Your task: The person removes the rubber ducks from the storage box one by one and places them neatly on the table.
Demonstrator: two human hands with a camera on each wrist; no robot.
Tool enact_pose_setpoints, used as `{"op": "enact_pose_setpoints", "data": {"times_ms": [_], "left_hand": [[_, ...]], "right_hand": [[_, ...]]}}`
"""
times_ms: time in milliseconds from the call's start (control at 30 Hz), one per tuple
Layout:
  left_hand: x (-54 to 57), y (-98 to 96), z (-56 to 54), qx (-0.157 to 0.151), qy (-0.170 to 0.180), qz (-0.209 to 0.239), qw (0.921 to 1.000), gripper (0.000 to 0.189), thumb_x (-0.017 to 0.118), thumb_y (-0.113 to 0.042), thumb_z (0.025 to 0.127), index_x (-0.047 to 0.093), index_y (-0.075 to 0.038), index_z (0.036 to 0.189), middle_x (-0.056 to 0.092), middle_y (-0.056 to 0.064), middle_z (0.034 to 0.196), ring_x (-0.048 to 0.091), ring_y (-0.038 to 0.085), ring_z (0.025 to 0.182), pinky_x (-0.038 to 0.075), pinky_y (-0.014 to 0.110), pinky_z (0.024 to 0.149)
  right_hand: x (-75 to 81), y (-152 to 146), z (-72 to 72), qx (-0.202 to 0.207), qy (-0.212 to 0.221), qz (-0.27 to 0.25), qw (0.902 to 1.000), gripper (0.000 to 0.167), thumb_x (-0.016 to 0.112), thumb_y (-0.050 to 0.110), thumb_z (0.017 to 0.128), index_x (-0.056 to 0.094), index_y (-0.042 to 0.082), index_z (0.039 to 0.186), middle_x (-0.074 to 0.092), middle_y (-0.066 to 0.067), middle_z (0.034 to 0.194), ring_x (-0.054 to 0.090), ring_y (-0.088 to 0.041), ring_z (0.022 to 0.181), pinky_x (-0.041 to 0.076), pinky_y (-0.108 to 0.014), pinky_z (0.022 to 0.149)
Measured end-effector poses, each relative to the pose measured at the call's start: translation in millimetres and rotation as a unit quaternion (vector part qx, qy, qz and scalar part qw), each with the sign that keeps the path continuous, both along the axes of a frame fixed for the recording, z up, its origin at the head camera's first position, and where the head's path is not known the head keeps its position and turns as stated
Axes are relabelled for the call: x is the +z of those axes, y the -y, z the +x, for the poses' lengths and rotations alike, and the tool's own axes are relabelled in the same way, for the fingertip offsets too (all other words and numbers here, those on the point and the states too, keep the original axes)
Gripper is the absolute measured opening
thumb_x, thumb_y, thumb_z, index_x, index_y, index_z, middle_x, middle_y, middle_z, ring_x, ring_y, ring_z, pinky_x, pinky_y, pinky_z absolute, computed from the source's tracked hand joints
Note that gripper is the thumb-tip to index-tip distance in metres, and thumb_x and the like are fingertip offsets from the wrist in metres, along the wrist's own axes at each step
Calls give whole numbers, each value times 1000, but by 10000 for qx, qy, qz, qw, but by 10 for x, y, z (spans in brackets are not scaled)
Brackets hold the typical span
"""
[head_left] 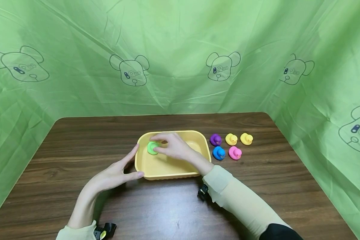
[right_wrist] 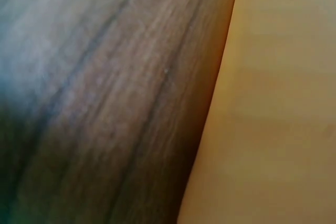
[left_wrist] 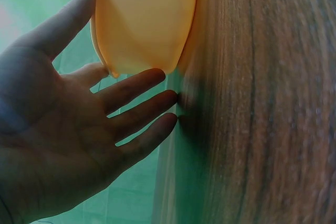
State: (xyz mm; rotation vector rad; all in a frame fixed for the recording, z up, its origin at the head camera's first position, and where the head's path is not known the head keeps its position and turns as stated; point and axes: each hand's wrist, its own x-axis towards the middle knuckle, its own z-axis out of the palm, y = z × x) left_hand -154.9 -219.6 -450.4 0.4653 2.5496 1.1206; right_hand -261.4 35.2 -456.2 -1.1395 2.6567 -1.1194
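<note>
A yellow rectangular tray (head_left: 165,170) sits on the wooden table. Inside its left end is a small green rubber duck (head_left: 152,147). Reaching over the tray from the right, my right hand (head_left: 175,146) holds the duck between thumb and fingers, partly covering it. My left hand (head_left: 115,173) spreads around the tray's left end, thumb at the near corner and a fingertip at the left rim. In the left wrist view the left hand (left_wrist: 79,108) has its fingers extended beside the tray (left_wrist: 147,19). The right wrist view shows the tray's side (right_wrist: 273,119), no hand.
Right of the tray stand several rubber ducks: purple (head_left: 215,139), blue (head_left: 218,153), pink (head_left: 235,152), and two yellow ones (head_left: 231,139). Green sheeting (head_left: 180,93) with bear-head drawings rises behind and beside the table (head_left: 156,206).
</note>
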Motion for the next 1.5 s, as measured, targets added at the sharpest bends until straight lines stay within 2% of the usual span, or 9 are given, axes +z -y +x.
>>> {"op": "enact_pose_setpoints", "data": {"times_ms": [200, 433, 600, 967, 1500], "left_hand": [[8, 0, 1, -1, 0, -10, 10000, 101, 69, -55, 94, 3, -33, 167, 17, 9, 174, 25, 45, 156, 32, 70, 117], [6, 4, 3, 22, -30, -24, 10000, 101, 69, -56, 94, 3, -33, 167, 16, 9, 174, 25, 45, 156, 32, 70, 117], [-5, 6, 5, 24, -35, -11, 10000, 101, 69, -55, 94, 4, -34, 167, 17, 8, 174, 26, 45, 156, 33, 70, 117], [-9, 6, 10, 16, 28, 58, 10000, 101, 70, -55, 94, 4, -33, 167, 17, 8, 174, 24, 43, 157, 32, 70, 117], [-3, 4, 5, 44, 109, 49, 9999, 102, 70, -56, 93, 3, -33, 167, 17, 9, 174, 22, 42, 158, 31, 69, 118]], "right_hand": [[3, 1, 7, 131, -108, 294, 9994, 40, 78, 21, 93, 71, 15, 132, 71, 0, 135, 65, -15, 129, 54, -30, 107], [-14, 0, 1, 271, -286, 549, 9977, 41, 80, 20, 91, 71, 15, 131, 71, -1, 135, 65, -16, 129, 50, -30, 112], [-23, 0, 0, 332, -357, 565, 9972, 39, 80, 17, 90, 73, 14, 128, 72, -3, 134, 66, -17, 128, 49, -30, 113], [-8, -1, 14, 305, -231, 472, 9982, 32, 78, 12, 91, 74, 11, 124, 74, -5, 129, 68, -19, 124, 52, -31, 110], [-4, -15, 4, 295, -141, 359, 9988, 33, 82, 9, 87, 75, 11, 120, 76, -5, 122, 70, -19, 116, 56, -34, 105]]}}
